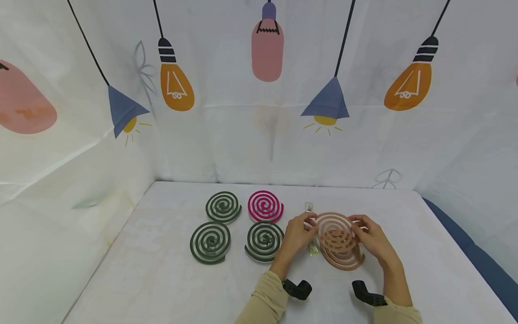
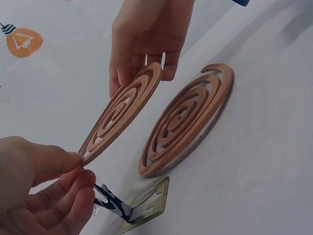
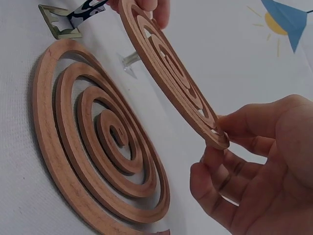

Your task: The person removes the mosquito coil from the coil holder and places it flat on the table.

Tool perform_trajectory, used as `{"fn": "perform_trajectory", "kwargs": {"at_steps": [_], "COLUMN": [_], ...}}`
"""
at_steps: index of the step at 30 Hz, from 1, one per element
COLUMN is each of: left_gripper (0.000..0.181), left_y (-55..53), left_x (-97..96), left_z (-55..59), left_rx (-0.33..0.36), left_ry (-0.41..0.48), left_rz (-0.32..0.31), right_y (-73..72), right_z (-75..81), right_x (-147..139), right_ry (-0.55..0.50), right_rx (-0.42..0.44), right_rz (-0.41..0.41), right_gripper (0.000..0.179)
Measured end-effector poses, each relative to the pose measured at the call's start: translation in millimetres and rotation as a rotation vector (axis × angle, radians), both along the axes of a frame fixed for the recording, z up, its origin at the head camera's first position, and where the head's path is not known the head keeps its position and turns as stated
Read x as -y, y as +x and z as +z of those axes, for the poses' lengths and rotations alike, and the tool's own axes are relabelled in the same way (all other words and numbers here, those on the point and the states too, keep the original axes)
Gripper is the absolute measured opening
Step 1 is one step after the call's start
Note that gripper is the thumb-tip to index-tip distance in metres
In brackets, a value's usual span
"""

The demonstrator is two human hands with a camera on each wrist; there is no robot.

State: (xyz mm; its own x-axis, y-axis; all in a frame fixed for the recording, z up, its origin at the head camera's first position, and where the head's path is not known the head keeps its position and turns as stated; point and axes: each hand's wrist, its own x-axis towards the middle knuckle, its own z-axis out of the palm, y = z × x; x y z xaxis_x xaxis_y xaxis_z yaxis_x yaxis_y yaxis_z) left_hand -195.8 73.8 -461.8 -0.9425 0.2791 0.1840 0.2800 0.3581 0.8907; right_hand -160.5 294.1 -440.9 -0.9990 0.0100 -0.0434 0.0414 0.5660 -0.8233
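**Brown coil lifted between both hands**

The left hand (image 1: 297,234) and right hand (image 1: 374,240) pinch opposite rims of a tilted brown coil (image 1: 335,230) with their fingers (image 2: 73,161), above a second brown coil (image 1: 344,258) lying near the surface's (image 1: 162,279) front edge. A metal stand (image 2: 144,208) lies beside it. Bare surface lies to the right. No writing readable.

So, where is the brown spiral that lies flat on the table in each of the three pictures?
Head view: lower right of centre, flat brown spiral under the lifted spiral.
Left wrist view: centre right.
Right wrist view: left half.
Shared landmark: the small metal stand beside it.
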Motion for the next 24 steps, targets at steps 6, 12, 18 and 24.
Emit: {"fn": "perform_trajectory", "kwargs": {"at_steps": [6, 12, 18, 24], "left_gripper": [0.029, 0.029, 0.029, 0.029], "left_y": [1.6, 3.1, 3.6, 4.5], "left_x": [-1.4, -2.3, -3.8, -5.3], "left_z": [-0.3, -0.7, -1.3, -4.0], "left_rx": [0.003, 0.009, 0.000, -0.013], "left_ry": [-0.010, -0.023, -0.031, -0.061], "left_rz": [-0.004, -0.001, 0.002, -0.003], "right_y": [0.0, 0.7, 2.4, 4.4], "right_z": [-1.7, -1.7, -1.0, -0.8], "right_x": [-2.9, -5.0, -6.5, -8.4], "right_ry": [0.023, 0.043, 0.059, 0.071], "right_rx": [0.001, 0.007, 0.007, 0.011], "right_rz": [-0.003, 0.003, 0.019, 0.016], "right_gripper": [0.037, 0.036, 0.037, 0.037]}}
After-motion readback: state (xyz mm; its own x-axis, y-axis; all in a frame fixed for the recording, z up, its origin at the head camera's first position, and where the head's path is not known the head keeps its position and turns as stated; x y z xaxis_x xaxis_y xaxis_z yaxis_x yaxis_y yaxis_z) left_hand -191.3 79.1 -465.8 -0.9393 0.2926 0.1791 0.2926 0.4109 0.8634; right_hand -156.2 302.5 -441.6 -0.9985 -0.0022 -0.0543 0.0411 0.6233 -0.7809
